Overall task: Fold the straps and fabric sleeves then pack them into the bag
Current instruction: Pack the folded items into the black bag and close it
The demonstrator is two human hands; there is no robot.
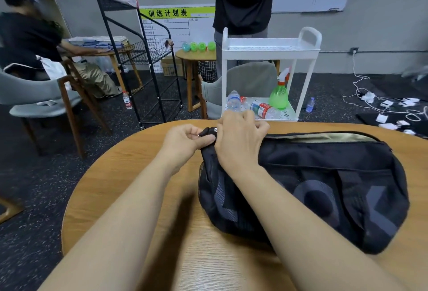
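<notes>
Up at the left end of the bag, both hands meet. One left hand (185, 138) pinches a small black tab (206, 132) at the bag's end between thumb and curled fingers, with a bit of metal showing at the fingertips. One right hand (238, 137) is curled over the same end, fingers bent down onto the black fabric just beside the left hand; what it grips under the fingers is hidden. Both forearms reach in from the near edge, the right one crossing over the bag.

One black duffel bag (324, 188) lies on its side on the round wooden table (129, 174), large grey letters on its near face and mesh at its left end. Its top zipper is open along the far edge, showing a strip of pale olive lining (324, 137). No loose straps or sleeves can be seen on the table.

Beyond the table stands one white two-tier cart (271, 47); its lower shelf holds two clear water bottles (261, 107) and one green spray bottle (279, 96). One black wire rack (148, 58) stands to the left, one more water bottle (127, 100) on the floor beside it. Four green balls (198, 46) sit on a small round side table. Two other people are in view, one seated at left, one standing behind the cart.
</notes>
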